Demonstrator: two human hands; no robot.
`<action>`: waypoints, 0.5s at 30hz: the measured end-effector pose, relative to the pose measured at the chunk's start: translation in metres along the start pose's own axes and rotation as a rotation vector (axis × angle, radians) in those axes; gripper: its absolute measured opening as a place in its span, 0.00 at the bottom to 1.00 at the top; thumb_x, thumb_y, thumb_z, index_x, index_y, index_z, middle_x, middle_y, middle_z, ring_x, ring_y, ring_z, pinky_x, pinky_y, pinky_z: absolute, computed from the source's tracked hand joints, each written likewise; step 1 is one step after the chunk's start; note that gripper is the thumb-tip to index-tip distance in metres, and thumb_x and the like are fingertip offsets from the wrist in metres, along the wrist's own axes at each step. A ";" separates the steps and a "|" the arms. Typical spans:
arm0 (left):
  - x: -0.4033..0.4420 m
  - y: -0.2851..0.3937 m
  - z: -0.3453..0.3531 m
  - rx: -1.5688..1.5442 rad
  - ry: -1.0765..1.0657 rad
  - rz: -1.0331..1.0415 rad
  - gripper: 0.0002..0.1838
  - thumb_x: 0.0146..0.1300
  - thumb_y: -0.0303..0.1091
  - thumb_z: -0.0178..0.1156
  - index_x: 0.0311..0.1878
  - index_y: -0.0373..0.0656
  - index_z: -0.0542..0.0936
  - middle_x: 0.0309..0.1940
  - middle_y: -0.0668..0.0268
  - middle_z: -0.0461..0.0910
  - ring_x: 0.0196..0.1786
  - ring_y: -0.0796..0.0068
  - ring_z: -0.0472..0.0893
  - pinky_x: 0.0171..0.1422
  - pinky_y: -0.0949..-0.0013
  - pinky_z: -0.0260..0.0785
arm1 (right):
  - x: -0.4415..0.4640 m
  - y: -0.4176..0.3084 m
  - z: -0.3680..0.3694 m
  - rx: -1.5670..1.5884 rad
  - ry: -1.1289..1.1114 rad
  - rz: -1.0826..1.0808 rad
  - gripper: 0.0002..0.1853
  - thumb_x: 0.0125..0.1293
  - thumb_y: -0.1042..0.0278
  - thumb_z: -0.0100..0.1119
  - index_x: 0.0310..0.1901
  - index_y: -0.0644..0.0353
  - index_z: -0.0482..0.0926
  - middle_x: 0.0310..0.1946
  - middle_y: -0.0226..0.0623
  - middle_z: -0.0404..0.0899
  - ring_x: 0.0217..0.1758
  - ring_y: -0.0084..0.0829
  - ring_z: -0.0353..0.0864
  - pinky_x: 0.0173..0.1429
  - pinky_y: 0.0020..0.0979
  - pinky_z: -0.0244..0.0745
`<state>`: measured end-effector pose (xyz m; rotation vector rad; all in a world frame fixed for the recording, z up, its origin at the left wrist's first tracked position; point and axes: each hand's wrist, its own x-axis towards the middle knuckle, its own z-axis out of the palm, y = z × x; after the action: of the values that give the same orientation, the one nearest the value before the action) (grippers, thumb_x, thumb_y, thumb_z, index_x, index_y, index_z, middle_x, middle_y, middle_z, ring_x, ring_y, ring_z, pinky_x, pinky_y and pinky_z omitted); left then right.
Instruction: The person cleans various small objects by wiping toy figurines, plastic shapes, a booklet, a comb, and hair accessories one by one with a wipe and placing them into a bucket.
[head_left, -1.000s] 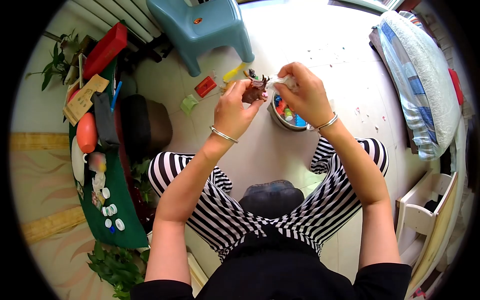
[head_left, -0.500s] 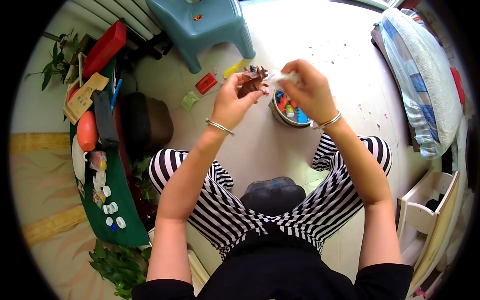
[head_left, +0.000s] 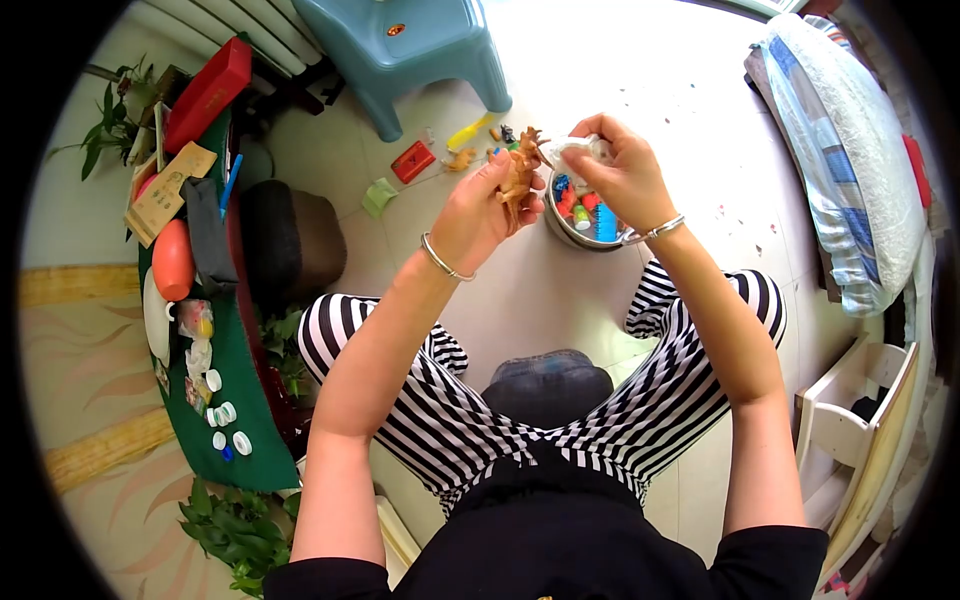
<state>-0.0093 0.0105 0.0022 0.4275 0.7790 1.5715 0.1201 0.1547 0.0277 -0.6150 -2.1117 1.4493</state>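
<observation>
Pinched in my left hand (head_left: 478,212) is a brown toy dinosaur (head_left: 519,175), standing roughly upright with its horned head at the top. My right hand (head_left: 627,180), just to the right of it, grips a crumpled white tissue (head_left: 578,150), whose edge comes close to the toy's head; I cannot tell whether they touch. Below and behind my right hand is a round bucket (head_left: 563,232) of colourful toys, partly hidden by that hand. On the floor past my left hand lie a small orange toy animal (head_left: 461,159), a yellow toy piece (head_left: 470,131) and a red box (head_left: 412,161).
A blue plastic stool (head_left: 430,60) stands ahead. At left, a green-covered table (head_left: 250,420) bears white caps (head_left: 242,444), a red balloon-like object (head_left: 172,260) and a red case (head_left: 208,95). A plastic-wrapped cushion (head_left: 850,160) and a white rack (head_left: 850,430) are at right.
The toy dinosaur has been turned in my left hand, showing its lighter brown side. My left hand has shifted slightly right and down. My right hand, blurred before, now shows the tissue more clearly.
</observation>
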 end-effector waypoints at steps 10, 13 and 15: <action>0.004 -0.009 0.000 0.094 0.115 0.036 0.19 0.70 0.46 0.37 0.56 0.47 0.67 0.41 0.68 0.74 0.45 0.74 0.74 0.48 0.67 0.66 | -0.010 -0.009 0.011 -0.208 -0.039 -0.314 0.10 0.50 0.73 0.60 0.34 0.61 0.72 0.29 0.40 0.74 0.29 0.38 0.74 0.34 0.30 0.70; 0.006 -0.013 0.004 0.167 0.167 0.048 0.17 0.69 0.46 0.41 0.47 0.44 0.71 0.35 0.71 0.73 0.41 0.78 0.74 0.47 0.69 0.66 | -0.007 0.003 0.013 -0.168 -0.170 -0.287 0.09 0.50 0.72 0.60 0.34 0.61 0.72 0.30 0.39 0.75 0.29 0.37 0.75 0.34 0.30 0.70; 0.007 -0.009 0.002 0.219 0.191 0.070 0.16 0.69 0.45 0.42 0.47 0.43 0.72 0.36 0.71 0.73 0.41 0.78 0.74 0.46 0.70 0.66 | -0.007 0.001 0.008 -0.234 -0.109 -0.262 0.09 0.50 0.72 0.60 0.34 0.61 0.72 0.31 0.39 0.75 0.29 0.38 0.75 0.34 0.31 0.70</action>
<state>-0.0029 0.0180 -0.0036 0.4719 1.0996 1.6144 0.1207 0.1449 0.0228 -0.3308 -2.3654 1.1259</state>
